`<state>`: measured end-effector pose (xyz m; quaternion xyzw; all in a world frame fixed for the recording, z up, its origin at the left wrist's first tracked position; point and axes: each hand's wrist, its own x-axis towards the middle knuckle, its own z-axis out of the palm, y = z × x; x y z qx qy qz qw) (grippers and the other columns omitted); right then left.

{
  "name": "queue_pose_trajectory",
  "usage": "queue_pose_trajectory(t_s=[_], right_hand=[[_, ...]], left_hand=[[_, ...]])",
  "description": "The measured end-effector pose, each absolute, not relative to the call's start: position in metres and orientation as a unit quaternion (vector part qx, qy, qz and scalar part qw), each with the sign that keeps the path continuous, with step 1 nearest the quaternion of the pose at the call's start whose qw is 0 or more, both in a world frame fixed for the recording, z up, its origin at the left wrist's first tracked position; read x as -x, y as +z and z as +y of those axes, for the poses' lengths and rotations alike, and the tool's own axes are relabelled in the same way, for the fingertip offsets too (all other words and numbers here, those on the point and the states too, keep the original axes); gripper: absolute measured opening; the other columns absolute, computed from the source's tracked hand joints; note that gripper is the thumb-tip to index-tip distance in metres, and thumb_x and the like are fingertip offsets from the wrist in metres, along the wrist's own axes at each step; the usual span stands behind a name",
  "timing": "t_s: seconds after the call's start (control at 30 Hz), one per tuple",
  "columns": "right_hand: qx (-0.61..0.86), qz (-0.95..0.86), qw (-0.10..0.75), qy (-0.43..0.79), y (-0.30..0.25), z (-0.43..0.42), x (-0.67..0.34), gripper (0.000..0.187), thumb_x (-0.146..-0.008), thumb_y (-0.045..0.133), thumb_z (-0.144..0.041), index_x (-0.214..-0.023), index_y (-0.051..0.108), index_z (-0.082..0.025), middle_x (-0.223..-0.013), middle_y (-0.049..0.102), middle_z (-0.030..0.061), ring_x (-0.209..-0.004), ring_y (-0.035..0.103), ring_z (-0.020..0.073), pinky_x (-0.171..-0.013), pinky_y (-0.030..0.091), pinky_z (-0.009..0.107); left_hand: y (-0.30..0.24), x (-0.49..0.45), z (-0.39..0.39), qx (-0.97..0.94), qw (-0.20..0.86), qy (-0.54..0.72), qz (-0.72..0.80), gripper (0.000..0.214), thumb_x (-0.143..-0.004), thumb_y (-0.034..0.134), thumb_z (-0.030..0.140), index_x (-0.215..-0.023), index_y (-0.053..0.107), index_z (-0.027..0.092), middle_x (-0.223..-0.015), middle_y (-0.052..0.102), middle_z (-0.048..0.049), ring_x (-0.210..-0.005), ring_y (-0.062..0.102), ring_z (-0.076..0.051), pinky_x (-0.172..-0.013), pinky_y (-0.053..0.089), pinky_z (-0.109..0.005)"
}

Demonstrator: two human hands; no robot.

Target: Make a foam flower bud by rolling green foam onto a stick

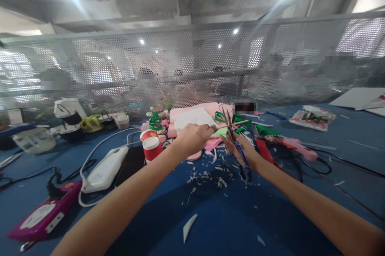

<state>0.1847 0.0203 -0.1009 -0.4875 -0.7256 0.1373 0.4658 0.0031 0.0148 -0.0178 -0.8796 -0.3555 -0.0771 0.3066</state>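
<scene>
My left hand is closed around a thin wooden stick that points right, above the blue table. My right hand grips blue-handled scissors, whose open blades stand up around the stick's far part. Both hands hover over a scatter of small white paper scraps. Behind the hands lie a white sheet on pink foam and green paper strips.
Red paper cups stand left of my left hand. A white power strip with cables, a dark phone and a magenta device lie at left. A pink glue gun lies at right. A perforated metal screen backs the table.
</scene>
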Motion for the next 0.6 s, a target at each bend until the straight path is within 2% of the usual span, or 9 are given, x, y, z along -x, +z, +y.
queue_pose_trajectory(t_s=[0.17, 0.27, 0.37, 0.43, 0.53, 0.6], right_hand=[[0.506, -0.692, 0.482, 0.181, -0.093, 0.008, -0.178, 0.036, -0.082, 0.038, -0.048, -0.063, 0.048, -0.019, -0.043, 0.046, -0.0021, -0.037, 0.045, 0.0122, -0.04, 0.037, 0.025], [0.512, -0.679, 0.493, 0.184, -0.094, 0.006, -0.176, 0.036, -0.08, 0.043, -0.047, -0.057, 0.045, -0.019, -0.04, 0.04, -0.0033, -0.034, 0.04, 0.0106, -0.035, 0.031, 0.023], [0.512, -0.675, 0.492, 0.2, -0.098, 0.009, -0.177, 0.034, -0.079, 0.045, -0.047, -0.059, 0.046, -0.019, -0.04, 0.041, -0.0032, -0.034, 0.04, 0.0103, -0.033, 0.03, 0.023], [0.511, -0.684, 0.48, 0.202, -0.1, 0.013, -0.179, 0.033, -0.079, 0.045, -0.047, -0.062, 0.047, -0.019, -0.041, 0.043, -0.0028, -0.035, 0.042, 0.0114, -0.035, 0.034, 0.023], [0.495, -0.719, 0.467, 0.141, -0.101, 0.016, -0.18, 0.036, -0.08, 0.045, -0.046, -0.057, 0.046, -0.019, -0.05, 0.05, 0.0007, -0.048, 0.051, 0.0143, -0.049, 0.043, 0.026], [0.483, -0.725, 0.476, 0.124, -0.1, 0.014, -0.18, 0.038, -0.081, 0.044, -0.047, -0.055, 0.043, -0.019, -0.055, 0.052, 0.0019, -0.053, 0.054, 0.0149, -0.054, 0.045, 0.028]], left_hand=[[-0.014, 0.001, 0.019, 0.872, 0.318, -0.107, -0.355, 0.032, -0.084, 0.034, 0.013, -0.11, 0.053, 0.018, -0.081, 0.063, -0.0052, -0.069, 0.06, -0.016, -0.052, 0.038, -0.027], [-0.01, 0.007, 0.023, 0.865, 0.323, -0.129, -0.362, 0.034, -0.084, 0.035, 0.012, -0.113, 0.052, 0.018, -0.08, 0.063, -0.0051, -0.07, 0.06, -0.016, -0.053, 0.038, -0.027], [-0.009, 0.009, 0.024, 0.865, 0.325, -0.131, -0.359, 0.034, -0.084, 0.035, 0.013, -0.113, 0.052, 0.018, -0.08, 0.063, -0.0049, -0.069, 0.06, -0.016, -0.053, 0.038, -0.028], [-0.011, 0.006, 0.021, 0.87, 0.323, -0.118, -0.354, 0.033, -0.084, 0.036, 0.013, -0.112, 0.053, 0.019, -0.081, 0.063, -0.005, -0.068, 0.059, -0.016, -0.052, 0.037, -0.027], [-0.015, 0.0, 0.016, 0.881, 0.314, -0.095, -0.34, 0.035, -0.084, 0.038, 0.014, -0.115, 0.051, 0.019, -0.083, 0.064, -0.0059, -0.066, 0.059, -0.014, -0.052, 0.037, -0.026], [-0.016, -0.001, 0.014, 0.884, 0.313, -0.091, -0.336, 0.036, -0.084, 0.038, 0.014, -0.118, 0.049, 0.02, -0.084, 0.064, -0.0059, -0.066, 0.059, -0.014, -0.051, 0.036, -0.026]])
